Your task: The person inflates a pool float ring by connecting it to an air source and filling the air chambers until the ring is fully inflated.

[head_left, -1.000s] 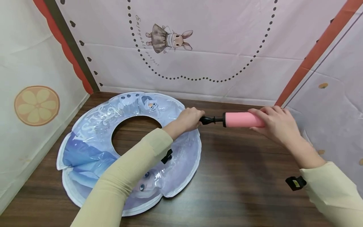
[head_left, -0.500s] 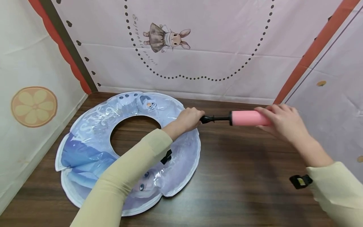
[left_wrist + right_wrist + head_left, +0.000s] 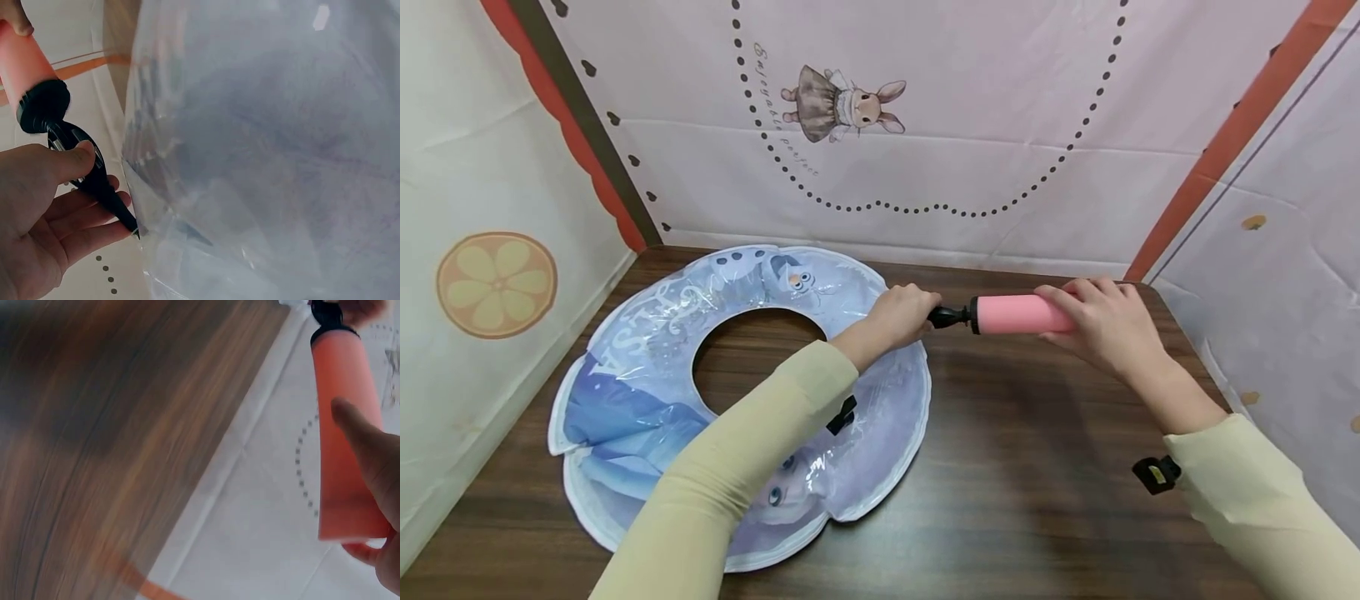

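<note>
A pink hand pump (image 3: 1018,314) with a black end lies level above the table, its barrel gripped by my right hand (image 3: 1103,323). My left hand (image 3: 901,315) pinches the pump's black nozzle handle (image 3: 81,153) between thumb and fingers. In the left wrist view the nozzle's thin tip meets the edge of a partly filled, blue and lilac swim ring (image 3: 880,450). Barrel and handle stand close together, with hardly any rod showing. In the right wrist view my right thumb (image 3: 356,425) lies along the barrel.
The swim ring covers the left of the dark wooden table (image 3: 1000,500), creased at its left side. Printed cloth walls (image 3: 985,125) stand behind and at both sides. Small black devices hang near both cuffs, one by the right sleeve (image 3: 1240,467).
My right hand first drew the pink barrel rightward, baring more of the black rod, then pushed it back left against the handle. The left hand has stayed in place.
</note>
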Tool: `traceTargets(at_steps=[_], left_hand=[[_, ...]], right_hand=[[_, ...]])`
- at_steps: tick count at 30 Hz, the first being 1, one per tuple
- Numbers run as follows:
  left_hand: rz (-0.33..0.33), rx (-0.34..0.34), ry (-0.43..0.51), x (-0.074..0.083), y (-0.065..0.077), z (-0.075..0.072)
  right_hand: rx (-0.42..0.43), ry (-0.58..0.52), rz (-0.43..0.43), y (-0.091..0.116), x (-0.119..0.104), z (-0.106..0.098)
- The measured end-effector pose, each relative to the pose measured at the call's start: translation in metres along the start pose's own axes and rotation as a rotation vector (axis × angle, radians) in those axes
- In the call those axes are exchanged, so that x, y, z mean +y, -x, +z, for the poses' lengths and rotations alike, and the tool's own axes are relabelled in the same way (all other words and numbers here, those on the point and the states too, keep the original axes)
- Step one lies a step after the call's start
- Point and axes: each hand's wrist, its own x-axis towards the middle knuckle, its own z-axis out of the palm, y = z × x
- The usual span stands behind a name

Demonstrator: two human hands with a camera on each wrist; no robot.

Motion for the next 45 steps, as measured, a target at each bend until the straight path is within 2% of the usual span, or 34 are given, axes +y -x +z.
traceTargets(at_steps=[6, 10, 13, 15, 19, 24, 27, 31, 36, 41, 45], left_hand=[[-0.012, -0.018, -0.001, 0.0, -0.001, -0.002], [-0.04, -0.01, -0.002, -0.004, 0.0, -0.001], [-0.051, 0.001, -0.008, -0.006, 0.0, 0.001], [-0.05, 0.008, -0.006, -0.007, 0.0, 0.001], [-0.042, 0.027, 0.008, -0.004, 0.0, 0.001], [-0.037, 0.038, 0.031, -0.001, 0.001, -0.001], [-0.038, 0.041, 0.044, -0.001, 0.002, -0.001], [-0.036, 0.037, 0.043, -0.001, 0.003, -0.002], [-0.036, 0.016, 0.029, -0.001, 0.003, -0.004], [-0.048, 0.013, 0.024, -0.001, 0.003, -0.006], [-0.058, 0.012, 0.029, -0.003, 0.005, -0.006]], right_hand=[[-0.015, -0.007, 0.003, 0.023, 0.035, -0.019], [-0.035, 0.022, 0.07, 0.043, 0.058, -0.035], [-0.031, 0.051, 0.1, 0.051, 0.064, -0.04], [-0.004, 0.061, 0.079, 0.048, 0.058, -0.035], [0.082, 0.028, -0.015, 0.025, 0.031, -0.015], [0.113, 0.017, -0.033, -0.001, -0.001, 0.005], [0.125, 0.023, -0.031, -0.01, -0.01, 0.009], [0.102, 0.025, -0.03, -0.012, -0.011, 0.008], [0.036, 0.013, -0.024, -0.001, 0.003, -0.005], [0.014, 0.005, -0.012, 0.017, 0.031, -0.021], [-0.07, 0.035, 0.071, 0.036, 0.056, -0.039]])
